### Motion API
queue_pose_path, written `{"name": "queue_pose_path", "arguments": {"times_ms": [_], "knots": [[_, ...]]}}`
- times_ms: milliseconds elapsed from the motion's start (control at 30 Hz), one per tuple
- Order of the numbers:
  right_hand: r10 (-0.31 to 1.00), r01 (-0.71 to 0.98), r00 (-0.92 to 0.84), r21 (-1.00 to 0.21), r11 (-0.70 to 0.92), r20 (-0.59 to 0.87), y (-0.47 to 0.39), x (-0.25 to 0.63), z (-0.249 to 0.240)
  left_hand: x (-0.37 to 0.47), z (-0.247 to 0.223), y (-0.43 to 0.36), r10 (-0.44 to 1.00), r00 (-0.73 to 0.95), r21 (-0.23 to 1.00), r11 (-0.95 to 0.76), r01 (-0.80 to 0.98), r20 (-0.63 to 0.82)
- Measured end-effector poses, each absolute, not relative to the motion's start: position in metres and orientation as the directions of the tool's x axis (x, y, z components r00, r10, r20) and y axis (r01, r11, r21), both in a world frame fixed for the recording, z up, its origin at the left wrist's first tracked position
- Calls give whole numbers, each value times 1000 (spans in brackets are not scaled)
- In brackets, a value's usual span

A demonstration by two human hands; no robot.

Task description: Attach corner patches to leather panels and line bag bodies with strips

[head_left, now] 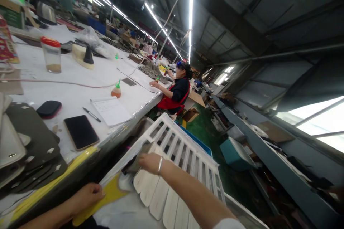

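My right hand (151, 163), with a silver bracelet at the wrist, reaches over the white slatted rack (185, 146). Its fingers are closed at a grey-brown flat piece (146, 149) at the rack's left side; the fingertips are partly hidden. Below that hand, a row of long off-white pieces with rounded ends (157, 200) lies overlapping on the rack. Lower left, my left hand (92, 194) is closed, its fingertips against a yellow strip or sheet (114, 190). Whether it grips the yellow thing or something small is unclear.
On the white table (67, 96) lie a phone (81, 132), a notebook (111, 110), a pen (91, 114), a bottle of orange liquid (116, 91) and dark flat pieces (34, 143). A co-worker (178, 91) sits farther along it. A teal box (236, 154) stands right.
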State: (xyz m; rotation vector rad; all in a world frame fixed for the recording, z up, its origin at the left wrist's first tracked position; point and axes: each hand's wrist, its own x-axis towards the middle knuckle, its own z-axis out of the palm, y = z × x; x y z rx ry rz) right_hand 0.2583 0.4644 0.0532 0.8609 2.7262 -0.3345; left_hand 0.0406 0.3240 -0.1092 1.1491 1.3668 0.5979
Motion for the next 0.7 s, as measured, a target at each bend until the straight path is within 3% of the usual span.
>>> {"name": "queue_pose_path", "arguments": {"times_ms": [100, 367, 567, 700], "knots": [[513, 594, -784, -185, 783, -349, 466, 236, 55, 51, -105, 314, 908, 146, 887, 332, 321, -392], [678, 715, -695, -329, 617, -239, 510, 201, 68, 39, -107, 316, 910, 169, 885, 301, 355, -378], [769, 724, -623, -479, 497, -144, 507, 259, 78, 32, -123, 320, 902, 120, 873, 357, 331, -414], [907, 738, -421, -592, 323, -30, 511, 308, 80, 32, -133, 307, 901, 118, 881, 370, 295, -417]]}}
